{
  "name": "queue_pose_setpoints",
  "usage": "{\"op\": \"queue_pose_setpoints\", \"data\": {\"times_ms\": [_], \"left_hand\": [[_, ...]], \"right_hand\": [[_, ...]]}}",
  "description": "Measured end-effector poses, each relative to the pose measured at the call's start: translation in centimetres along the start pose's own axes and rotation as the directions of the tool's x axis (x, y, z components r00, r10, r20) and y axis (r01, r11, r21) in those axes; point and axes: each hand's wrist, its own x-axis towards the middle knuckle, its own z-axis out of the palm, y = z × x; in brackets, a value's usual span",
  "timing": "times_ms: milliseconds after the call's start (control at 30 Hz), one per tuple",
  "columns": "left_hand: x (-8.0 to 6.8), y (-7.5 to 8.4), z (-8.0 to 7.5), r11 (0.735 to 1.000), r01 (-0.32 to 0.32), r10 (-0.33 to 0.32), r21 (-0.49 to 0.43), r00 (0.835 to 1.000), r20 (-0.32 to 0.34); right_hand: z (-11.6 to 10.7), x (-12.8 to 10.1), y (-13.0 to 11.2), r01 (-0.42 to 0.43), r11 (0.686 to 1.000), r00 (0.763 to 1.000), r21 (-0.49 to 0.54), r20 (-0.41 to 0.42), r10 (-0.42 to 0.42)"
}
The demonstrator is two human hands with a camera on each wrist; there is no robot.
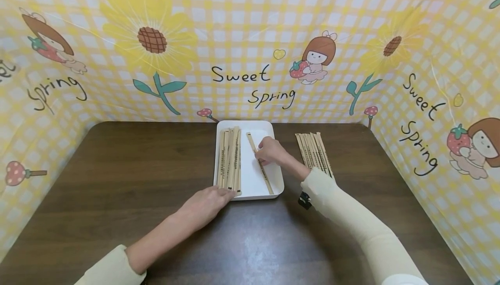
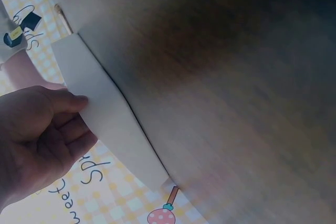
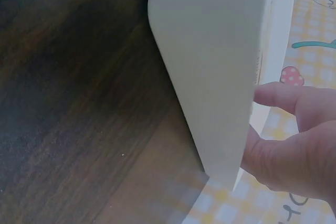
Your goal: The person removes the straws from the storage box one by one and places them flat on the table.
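A white tray [image 1: 250, 197] lies on the table, with a bundle of slim sticks in printed brown paper wrappers [image 1: 229, 159] along its left side. My left hand [image 1: 207, 202] holds the tray's front left edge; in the left wrist view its thumb lies against the outer wall. Over the tray's right half, my right hand [image 1: 272, 150] pinches one paper-wrapped stick [image 1: 266, 178], which lies slanted along the tray. In the right wrist view the tray wall [image 3: 210, 51] hides the right hand's fingertips and most of that stick.
To the right of the tray, a row of similar paper-wrapped sticks [image 1: 312, 150] lies on the dark wooden table [image 1: 156, 159], partly behind the right forearm. A yellow checked cloth [image 1: 242, 29] with printed flowers stands around the table's back and sides.
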Motion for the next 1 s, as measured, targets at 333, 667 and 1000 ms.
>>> {"op": "queue_pose_setpoints", "data": {"times_ms": [333,667,1000], "left_hand": [[0.0,0.0,-0.1,1.000,0.003,-0.003,-0.002,1.000,-0.006],[-0.1,0.1,-0.1,1.000,0.011,-0.011,-0.004,1.000,-0.004],[0.0,0.0,0.1,1.000,0.013,-0.013,-0.009,1.000,0.011]], "right_hand": [[0.9,1.0,0.2,-0.002,0.991,1.000,-0.131,0.018,0.004],[0.7,0.3,-0.4,-0.005,0.992,1.000,-0.124,0.023,0.008],[-1.2,-0.7,-0.9,0.037,0.999,0.999,-0.025,-0.007,-0.037]]}}
